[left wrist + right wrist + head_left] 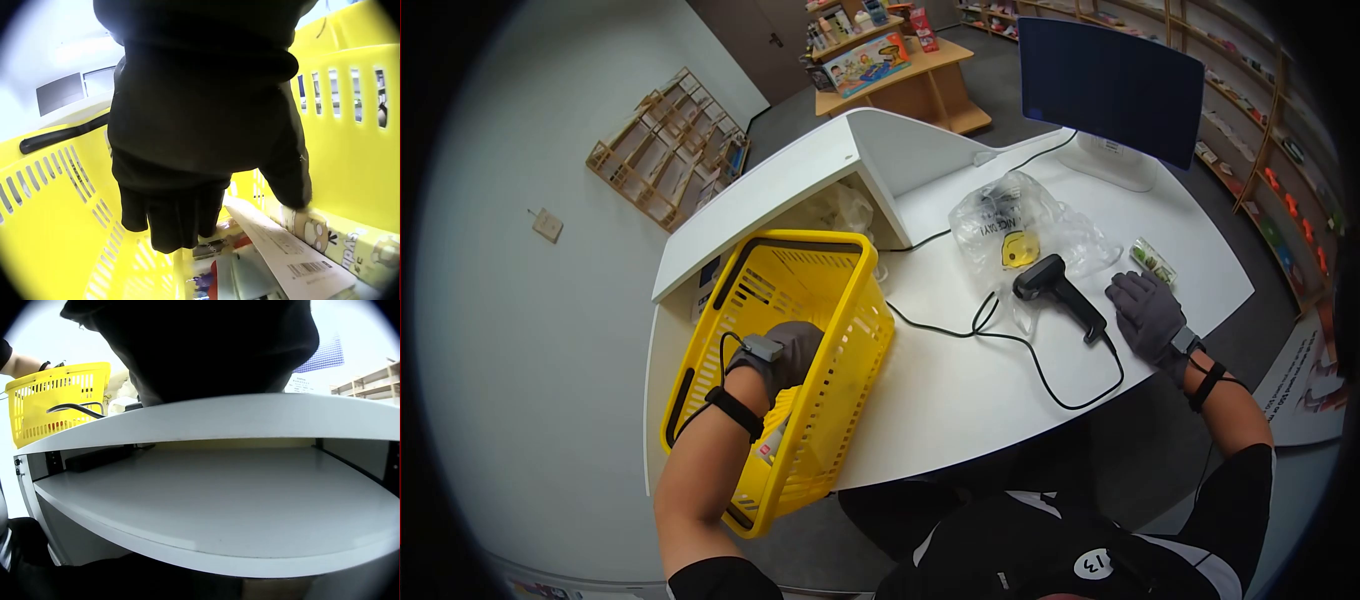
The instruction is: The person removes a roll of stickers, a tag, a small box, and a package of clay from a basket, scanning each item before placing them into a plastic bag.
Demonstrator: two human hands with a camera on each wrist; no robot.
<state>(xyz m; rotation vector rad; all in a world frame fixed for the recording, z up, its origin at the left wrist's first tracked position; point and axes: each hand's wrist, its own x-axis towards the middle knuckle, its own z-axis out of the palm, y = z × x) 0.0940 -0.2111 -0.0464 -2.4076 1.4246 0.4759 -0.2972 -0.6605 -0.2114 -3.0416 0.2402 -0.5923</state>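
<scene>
Left hand (200, 137) is deep in the basket (56, 206), fingers curled down over the packs, thumb on a cartoon-print box (337, 240); can't tell if it's gripping anything yet. Basket sits at the desk's (960, 380) left edge with several packs inside, incl. a barcoded white pack (281, 247). Right hand (1145, 312) lies flat and relaxed at the right edge, holding nothing, just beside the scanner (1055, 285). Bag (1020, 230) of goods sits toward the back edge, small packet (1152, 260) near the right edge. My read: early-mid, few items out, basket contents left, scanner idle.
</scene>
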